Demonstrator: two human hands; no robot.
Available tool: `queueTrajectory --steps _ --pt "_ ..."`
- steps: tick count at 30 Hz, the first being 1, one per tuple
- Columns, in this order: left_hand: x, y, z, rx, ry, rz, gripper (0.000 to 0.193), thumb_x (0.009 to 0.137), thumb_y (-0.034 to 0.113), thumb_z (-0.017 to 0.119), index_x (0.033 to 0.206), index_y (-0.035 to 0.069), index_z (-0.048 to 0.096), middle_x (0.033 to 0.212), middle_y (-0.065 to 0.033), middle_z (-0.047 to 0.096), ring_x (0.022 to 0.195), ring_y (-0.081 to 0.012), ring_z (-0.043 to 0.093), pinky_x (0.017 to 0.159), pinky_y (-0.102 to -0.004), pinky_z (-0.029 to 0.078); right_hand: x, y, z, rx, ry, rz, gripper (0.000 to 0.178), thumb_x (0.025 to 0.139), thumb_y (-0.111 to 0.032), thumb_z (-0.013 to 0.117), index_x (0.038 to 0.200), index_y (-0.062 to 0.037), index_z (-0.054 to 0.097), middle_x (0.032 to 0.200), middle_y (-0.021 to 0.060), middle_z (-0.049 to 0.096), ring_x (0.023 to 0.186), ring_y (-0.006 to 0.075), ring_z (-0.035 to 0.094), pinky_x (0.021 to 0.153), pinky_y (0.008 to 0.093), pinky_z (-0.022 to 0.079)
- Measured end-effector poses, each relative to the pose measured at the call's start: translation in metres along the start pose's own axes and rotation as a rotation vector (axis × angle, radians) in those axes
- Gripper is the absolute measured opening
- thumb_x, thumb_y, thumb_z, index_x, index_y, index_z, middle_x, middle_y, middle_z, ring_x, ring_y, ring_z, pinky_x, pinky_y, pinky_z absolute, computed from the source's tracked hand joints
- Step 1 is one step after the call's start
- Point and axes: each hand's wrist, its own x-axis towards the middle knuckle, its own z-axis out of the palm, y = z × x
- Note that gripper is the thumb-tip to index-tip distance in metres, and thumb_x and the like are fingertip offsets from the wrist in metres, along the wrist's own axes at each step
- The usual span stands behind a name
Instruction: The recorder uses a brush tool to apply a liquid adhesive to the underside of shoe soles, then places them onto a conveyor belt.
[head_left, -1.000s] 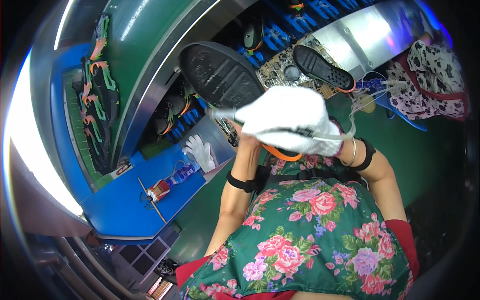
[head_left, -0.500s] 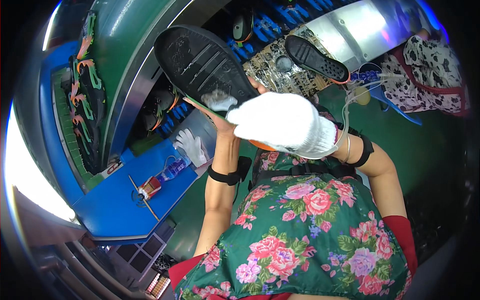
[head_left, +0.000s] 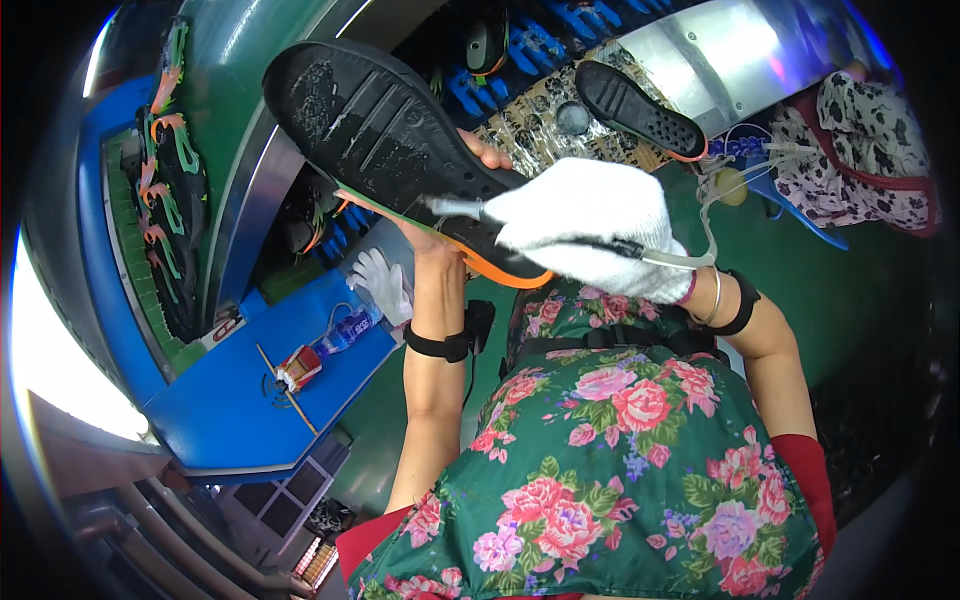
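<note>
A large black shoe sole [head_left: 365,125] with an orange and green edge lies tilted across my bare left hand [head_left: 430,240]. That hand is closed around it from below, fingertips showing at the far edge. Its inner face is up, with ridges, small holes and wet shiny patches toward the wide far end. My right hand [head_left: 600,225], in a white knit glove, is closed on a brush [head_left: 455,207]. The pale bristles are over the sole's middle; whether they touch is hard to tell. A clear tube [head_left: 685,260] runs from the brush handle past my right wrist.
Another black sole [head_left: 640,110] rests on stained cardboard [head_left: 535,120] beside a small round cup [head_left: 573,118]. On the blue table [head_left: 225,420] at left are a white glove [head_left: 380,285], a bottle [head_left: 350,333] and a red container [head_left: 298,368]. Colourful shoe parts [head_left: 170,200] stand far left.
The sole has shifted left and tilted, so more of its orange edge shows. My gloved hand has turned and moved slightly right, bringing the brush handle and tube into sight.
</note>
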Motion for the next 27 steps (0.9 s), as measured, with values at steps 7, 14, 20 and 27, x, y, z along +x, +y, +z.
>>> queueTrajectory --steps 7,14,20,27 --pt "0.006 0.001 -0.001 -0.107 0.041 0.084 0.134 0.058 0.110 0.024 0.117 -0.005 0.059 0.097 -0.0201 0.063 0.094 -0.0323 0.064 0.091 -0.0516 0.053 -0.004 -0.010 0.003 0.179 -0.036 0.175 0.023 0.080 -0.005 0.078 0.102 -0.0109 0.080 0.104 0.0079 0.078 0.092 0.0255 0.074 0.082 0.0350 0.059" --pt "0.009 0.012 0.002 0.137 -0.090 0.080 0.091 0.087 0.081 0.055 0.115 -0.006 0.059 0.105 -0.0136 0.059 0.103 -0.0278 0.061 0.101 -0.0465 0.049 -0.009 -0.014 0.001 0.048 -0.075 0.054 0.025 0.081 -0.010 0.079 0.106 -0.0103 0.080 0.108 0.0089 0.078 0.092 0.0268 0.074 0.080 0.0361 0.058" --pt "0.012 0.015 -0.004 0.194 -0.114 0.114 0.089 0.088 0.078 0.056 0.117 -0.005 0.061 0.105 -0.0149 0.060 0.104 -0.0290 0.062 0.102 -0.0478 0.049 -0.012 -0.010 -0.002 0.181 -0.007 0.175 0.021 0.081 -0.011 0.081 0.102 -0.0106 0.080 0.106 0.0085 0.078 0.092 0.0262 0.074 0.080 0.0353 0.058" --pt "0.018 0.012 0.000 0.127 -0.061 0.183 0.089 0.093 0.079 0.044 0.111 -0.006 0.061 0.098 -0.0209 0.064 0.096 -0.0331 0.065 0.093 -0.0505 0.051 -0.012 -0.012 -0.001 0.265 0.089 0.302 0.018 0.082 -0.004 0.077 0.099 -0.0074 0.080 0.104 0.0085 0.079 0.093 0.0229 0.075 0.083 0.0338 0.059"
